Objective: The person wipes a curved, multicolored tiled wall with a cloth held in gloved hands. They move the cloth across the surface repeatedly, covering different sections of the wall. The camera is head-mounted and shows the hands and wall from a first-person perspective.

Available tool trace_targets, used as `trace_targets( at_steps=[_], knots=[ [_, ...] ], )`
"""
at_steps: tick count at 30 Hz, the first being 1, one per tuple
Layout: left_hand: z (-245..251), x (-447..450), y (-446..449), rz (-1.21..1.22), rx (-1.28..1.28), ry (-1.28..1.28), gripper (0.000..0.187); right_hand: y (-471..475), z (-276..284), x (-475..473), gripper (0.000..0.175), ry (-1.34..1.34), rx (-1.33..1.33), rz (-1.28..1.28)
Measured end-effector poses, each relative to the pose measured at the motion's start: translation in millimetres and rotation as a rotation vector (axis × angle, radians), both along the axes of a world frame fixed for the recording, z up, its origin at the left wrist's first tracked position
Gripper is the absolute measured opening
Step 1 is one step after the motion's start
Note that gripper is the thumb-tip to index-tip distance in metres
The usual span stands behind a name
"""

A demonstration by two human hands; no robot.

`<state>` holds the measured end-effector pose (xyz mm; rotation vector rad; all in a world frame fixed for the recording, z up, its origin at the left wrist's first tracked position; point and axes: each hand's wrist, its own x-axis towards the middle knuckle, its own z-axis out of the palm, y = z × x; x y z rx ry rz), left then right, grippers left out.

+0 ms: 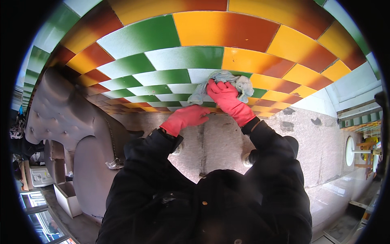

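A wall of glazed tiles (201, 58) in green, white, orange and brown rises before me. My right hand (224, 94), in a red rubber glove, presses a damp-looking pale grey-blue cloth (243, 87) against it. Folds of the cloth spread out on both sides of the glove. Lower and to the left, my left hand (187, 118) wears the same kind of glove and appears to hold nothing. Its fingers point right, just under the cloth's hanging end, and look slightly apart.
On the left stands a brown tufted armchair (94, 170) with nailhead trim, close to my left arm. Behind it are a white open box (68, 198) and a grey plastic case (41, 176). Stained stone flooring (317, 152) extends right towards a round white table (350, 151).
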<state>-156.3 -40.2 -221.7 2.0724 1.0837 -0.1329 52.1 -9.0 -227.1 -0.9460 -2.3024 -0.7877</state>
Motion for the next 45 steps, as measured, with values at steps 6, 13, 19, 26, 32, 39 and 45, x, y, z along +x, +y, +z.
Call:
trace_targets(
  at_steps=[6,13,19,26,32,39,45],
  knots=[
    [32,46,-21,0.292,0.313,-0.708,0.071,-31,40,67,0.035,0.766,-0.517,0.106],
    [56,75,-33,0.263,1.226,-0.756,0.083,-62,81,44,0.047,1.517,-1.384,0.487],
    [82,45,10,0.355,1.810,-0.513,0.058,-82,128,56,0.051,1.008,-0.766,0.393],
    [90,33,36,0.440,1.822,-0.230,0.060,-75,123,57,0.038,1.130,-0.602,0.313],
    [77,-74,53,0.815,1.760,-0.371,0.075,-82,114,86,0.031,1.005,-0.521,0.174],
    [15,-188,89,1.589,1.032,-1.265,0.052,-89,106,106,0.027,1.127,-0.566,0.130],
    [-91,-153,106,1.464,-0.237,-1.569,0.015,-90,98,104,0.027,1.020,-0.620,0.125]
  ],
)
